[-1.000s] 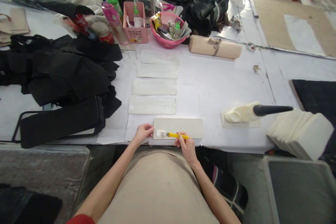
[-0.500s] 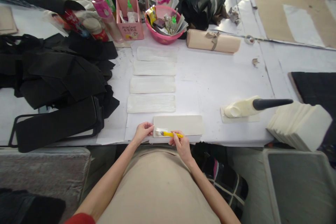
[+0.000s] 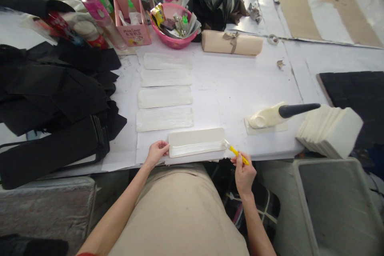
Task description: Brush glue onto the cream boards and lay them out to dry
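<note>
A pale rectangular panel [image 3: 195, 138] lies at the table's front edge, with a wet white streak along its near half. My left hand [image 3: 158, 152] pinches the panel's left end. In my right hand [image 3: 244, 170] is a small paintbrush [image 3: 235, 153] with a yellow handle; its white-coated bristles touch the panel's right end. Beyond the panel, several coated strips [image 3: 165, 119] lie in a column. To the right, a cream bottle with a dark nozzle [image 3: 268, 118] rests on its side on a pale piece.
Black cut pieces [image 3: 60, 84] are heaped at the left. A stack of white panels [image 3: 331, 130] stands at the right. Farther back are a pink bowl [image 3: 175, 42] of small items, a pink box [image 3: 132, 20] and a tied beige roll [image 3: 232, 42]. A grey bin [image 3: 303, 192] sits below the edge.
My right hand has swept the brush rightward along the panel, leaving a white streak. My left hand stays at the panel's left end. The camera view has shifted.
</note>
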`<action>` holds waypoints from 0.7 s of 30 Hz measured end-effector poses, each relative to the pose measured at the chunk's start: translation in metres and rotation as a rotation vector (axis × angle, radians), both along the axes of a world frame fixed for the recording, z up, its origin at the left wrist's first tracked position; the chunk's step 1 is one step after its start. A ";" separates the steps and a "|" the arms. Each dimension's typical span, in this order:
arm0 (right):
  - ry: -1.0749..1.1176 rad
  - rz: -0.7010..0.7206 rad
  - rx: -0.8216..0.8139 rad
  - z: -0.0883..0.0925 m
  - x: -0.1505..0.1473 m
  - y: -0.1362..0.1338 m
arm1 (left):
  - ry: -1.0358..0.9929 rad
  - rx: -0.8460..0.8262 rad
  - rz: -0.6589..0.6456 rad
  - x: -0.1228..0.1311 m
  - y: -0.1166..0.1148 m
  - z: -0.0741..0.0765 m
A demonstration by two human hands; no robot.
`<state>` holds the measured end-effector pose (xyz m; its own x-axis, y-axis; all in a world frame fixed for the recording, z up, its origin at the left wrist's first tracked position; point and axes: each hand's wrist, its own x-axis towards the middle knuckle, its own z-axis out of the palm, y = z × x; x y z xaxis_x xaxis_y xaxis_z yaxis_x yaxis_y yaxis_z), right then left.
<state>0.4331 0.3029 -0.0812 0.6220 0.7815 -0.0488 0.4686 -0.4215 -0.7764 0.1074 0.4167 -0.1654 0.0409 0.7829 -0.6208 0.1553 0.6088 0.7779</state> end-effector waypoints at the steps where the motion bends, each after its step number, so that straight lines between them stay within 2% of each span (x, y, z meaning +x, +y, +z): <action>1: 0.013 0.030 0.006 0.003 -0.010 0.002 | 0.002 -0.001 -0.002 0.000 0.000 0.000; 3: 0.161 0.127 0.016 0.006 -0.038 0.009 | 0.007 -0.002 -0.003 0.000 0.000 0.000; 6: 0.429 0.321 0.003 -0.001 -0.086 0.025 | 0.014 0.001 -0.005 0.000 0.000 -0.001; 8: 0.513 0.409 -0.019 -0.010 -0.109 0.034 | 0.018 0.007 -0.008 0.000 0.000 -0.002; 10: 0.546 0.453 -0.043 -0.019 -0.120 0.039 | 0.019 0.014 -0.008 -0.001 0.000 -0.003; 12: 0.535 0.431 -0.047 -0.027 -0.116 0.041 | 0.017 0.021 -0.005 -0.001 -0.001 -0.003; 15: 0.440 0.264 -0.003 -0.033 -0.086 0.037 | 0.010 0.027 0.001 -0.001 -0.002 -0.005; 19: 0.199 -0.015 0.054 -0.028 -0.027 0.025 | 0.002 0.037 0.002 -0.001 -0.002 -0.007; 21: 0.064 -0.090 0.058 -0.022 -0.009 0.020 | -0.002 0.031 0.000 -0.001 -0.001 -0.008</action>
<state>0.4238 0.3228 -0.1031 0.6870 0.7251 -0.0469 0.3796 -0.4132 -0.8278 0.1062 0.4153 -0.1736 0.0422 0.8017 -0.5963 0.1537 0.5845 0.7967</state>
